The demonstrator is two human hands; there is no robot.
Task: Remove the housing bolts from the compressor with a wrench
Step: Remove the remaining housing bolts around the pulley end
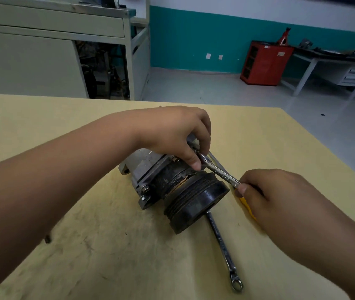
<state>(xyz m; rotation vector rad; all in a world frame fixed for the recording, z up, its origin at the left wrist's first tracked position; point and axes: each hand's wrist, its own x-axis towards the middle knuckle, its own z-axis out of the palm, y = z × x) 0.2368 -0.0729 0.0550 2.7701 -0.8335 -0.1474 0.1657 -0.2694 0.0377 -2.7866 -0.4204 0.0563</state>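
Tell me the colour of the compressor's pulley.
Black pulley, seen in the head view.

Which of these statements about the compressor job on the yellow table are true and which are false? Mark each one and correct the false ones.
1. The compressor lies on its side on the table. True.
2. The right hand holds the handle end of a wrench that reaches up to the compressor. True.
3. The left hand rests flat on the table, away from the compressor. False: it is on top of the compressor, fingers at the wrench head.
4. A second wrench lies unheld on the table, one end under the black pulley. True.
5. The cabinet by the far wall is blue. False: the cabinet is red.
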